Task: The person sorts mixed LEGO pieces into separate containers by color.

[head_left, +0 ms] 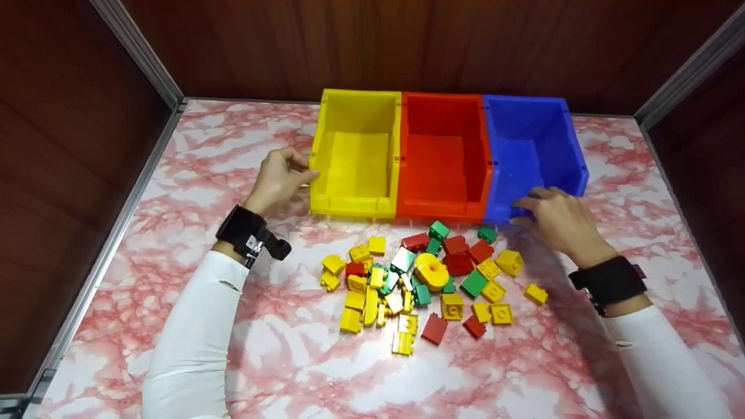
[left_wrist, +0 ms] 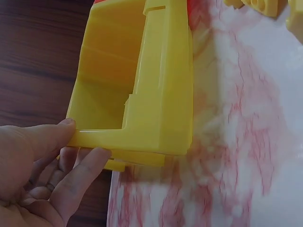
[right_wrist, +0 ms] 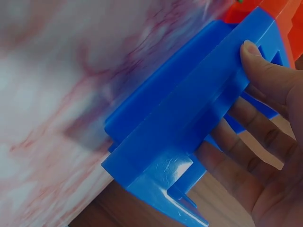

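Observation:
A yellow bin (head_left: 354, 206), a red bin (head_left: 442, 210) and a blue bin (head_left: 579, 169) stand joined side by side in the head view, their inner floors showing. My left hand (head_left: 278, 179) is at the left side of the yellow bin. In the left wrist view its digits pinch the edge of the yellow bin (left_wrist: 173, 90). My right hand (head_left: 563, 226) grips the front wall of the blue bin. In the right wrist view the thumb lies on the outer face of the blue bin (right_wrist: 165, 113), while the other fingers reach over to its inner side.
Loose toy building blocks in yellow, red, green and white lie spread in front of the bins, including a rounded yellow piece (head_left: 432, 272). Dark wood panels (head_left: 442, 43) close in the back and sides of the pink-and-white marbled table (head_left: 302, 366).

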The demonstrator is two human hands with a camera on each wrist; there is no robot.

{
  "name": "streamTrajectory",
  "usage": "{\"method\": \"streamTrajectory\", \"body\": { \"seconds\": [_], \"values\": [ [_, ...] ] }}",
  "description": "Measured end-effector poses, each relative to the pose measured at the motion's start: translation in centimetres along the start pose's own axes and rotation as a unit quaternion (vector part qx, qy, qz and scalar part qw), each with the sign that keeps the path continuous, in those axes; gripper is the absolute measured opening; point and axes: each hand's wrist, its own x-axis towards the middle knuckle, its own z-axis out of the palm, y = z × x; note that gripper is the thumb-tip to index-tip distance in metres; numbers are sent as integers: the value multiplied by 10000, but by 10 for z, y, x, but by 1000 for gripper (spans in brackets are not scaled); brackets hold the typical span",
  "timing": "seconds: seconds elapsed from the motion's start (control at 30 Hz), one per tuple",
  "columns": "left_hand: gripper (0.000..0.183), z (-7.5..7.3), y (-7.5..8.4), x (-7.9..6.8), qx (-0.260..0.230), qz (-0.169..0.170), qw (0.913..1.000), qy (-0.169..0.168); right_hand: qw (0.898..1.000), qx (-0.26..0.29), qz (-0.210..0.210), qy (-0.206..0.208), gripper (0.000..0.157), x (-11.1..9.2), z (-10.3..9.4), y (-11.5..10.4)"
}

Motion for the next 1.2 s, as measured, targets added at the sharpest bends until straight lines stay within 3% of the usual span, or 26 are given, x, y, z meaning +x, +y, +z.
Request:
{"method": "streamTrajectory", "body": {
  "seconds": [0.13, 0.37, 0.6, 0.77, 0.97, 1.2],
  "values": [
    [24, -7, -5, -4, -180, 1, 9998, 29, 10000, -24, -82, -3, 28, 3, 2, -7],
    [23, -18, -14, -7, 15, 178, 9995, 246, 9998, -76, -185, -46, 30, 10, 4, -18],
    [24, -25, -17, -10, -105, -57, 9994, 310, 9997, -38, -232, 63, 30, 17, 7, -23],
    [25, -25, -17, -9, -137, -115, 9991, 388, 9997, -33, -213, 70, 31, 21, 10, -23],
    [28, -22, -17, -14, 86, 85, 9979, 635, 9996, -2, -217, 203, 30, 19, 12, -25],
    [38, -14, -34, -30, -21, 393, 9966, 729, 9977, 501, -68, 449, 36, 7, 4, -29]
  ]
}}
